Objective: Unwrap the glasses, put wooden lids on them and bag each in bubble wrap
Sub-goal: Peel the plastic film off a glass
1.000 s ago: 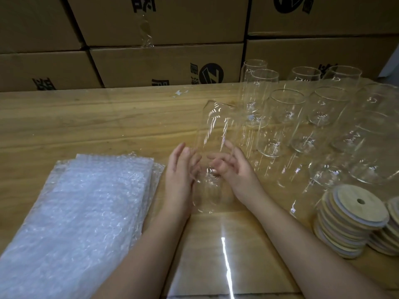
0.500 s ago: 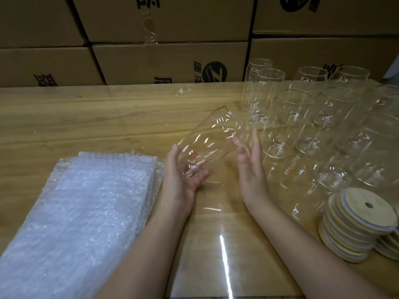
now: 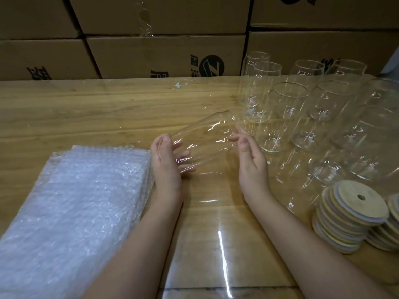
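Since a second ago you've tipped the glass [image 3: 207,141] over. It was standing pretty much upright between your palms, and now it's lying on a slant just above the table [image 3: 86,113], a bit right of the frame's centre, with the base low on the left and the rim pointing to the upper right. Your left hand [image 3: 167,167] has the base end. The thumb's on the near side and the fingers are wrapped round behind, you can see them right through the glass. Your right hand [image 3: 252,167] has slid out to the rim end and is loose, with only the fingertips resting on the glass and the thumb sticking up clear of it. Other glasses [image 3: 287,113] stand upright in rows in the upper right, just past your right hand. Wooden lids [image 3: 349,216] are piled up in the lower right, and a second pile [image 3: 390,223] is cut off by the frame edge. On the lower left a stack of bubble wrap bags [image 3: 75,201] lies flat, right beside your left wrist. Cardboard boxes [image 3: 151,55] fill the whole top of the frame behind the table.
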`<act>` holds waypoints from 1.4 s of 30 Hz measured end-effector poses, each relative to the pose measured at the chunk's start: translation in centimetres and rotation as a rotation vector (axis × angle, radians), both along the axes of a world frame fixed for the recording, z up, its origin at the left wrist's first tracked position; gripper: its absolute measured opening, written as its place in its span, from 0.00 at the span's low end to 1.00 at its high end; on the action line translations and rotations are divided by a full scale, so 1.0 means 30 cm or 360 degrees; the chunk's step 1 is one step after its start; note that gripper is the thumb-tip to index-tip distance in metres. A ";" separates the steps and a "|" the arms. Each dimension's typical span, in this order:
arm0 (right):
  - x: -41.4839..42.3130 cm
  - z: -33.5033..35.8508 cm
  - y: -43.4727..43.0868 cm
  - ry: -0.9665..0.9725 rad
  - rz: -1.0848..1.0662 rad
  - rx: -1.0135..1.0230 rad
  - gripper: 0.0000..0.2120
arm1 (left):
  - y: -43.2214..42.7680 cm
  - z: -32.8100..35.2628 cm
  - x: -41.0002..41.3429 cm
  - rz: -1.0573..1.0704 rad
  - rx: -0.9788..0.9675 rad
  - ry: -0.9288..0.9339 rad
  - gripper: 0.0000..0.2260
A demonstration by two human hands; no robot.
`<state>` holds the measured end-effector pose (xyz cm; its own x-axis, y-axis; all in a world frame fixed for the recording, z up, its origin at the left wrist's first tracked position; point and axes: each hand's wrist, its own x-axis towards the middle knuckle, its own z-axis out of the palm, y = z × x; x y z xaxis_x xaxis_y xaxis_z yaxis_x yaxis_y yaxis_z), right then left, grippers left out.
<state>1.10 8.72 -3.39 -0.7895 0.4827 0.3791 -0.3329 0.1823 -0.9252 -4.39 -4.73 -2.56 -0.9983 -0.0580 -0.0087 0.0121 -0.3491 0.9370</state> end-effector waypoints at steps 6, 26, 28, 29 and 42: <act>0.007 0.007 0.001 0.0117 -0.0051 -0.0058 0.11 | 0.006 0.004 0.006 0.0048 -0.0106 0.0033 0.11; -0.002 0.011 0.022 0.0072 0.0022 -0.0151 0.23 | 0.010 0.011 0.031 -0.0099 -0.0258 0.0102 0.09; -0.005 0.007 0.021 0.0016 0.0058 -0.0197 0.25 | 0.002 0.005 0.027 -0.0113 -0.0236 0.0093 0.11; -0.006 0.005 0.019 -0.0022 0.0082 -0.0207 0.26 | -0.001 0.003 0.024 -0.0106 -0.0222 0.0087 0.11; 0.003 -0.030 -0.006 -0.0047 0.0033 -0.0031 0.30 | 0.000 0.002 0.019 0.0174 -0.0104 0.0132 0.13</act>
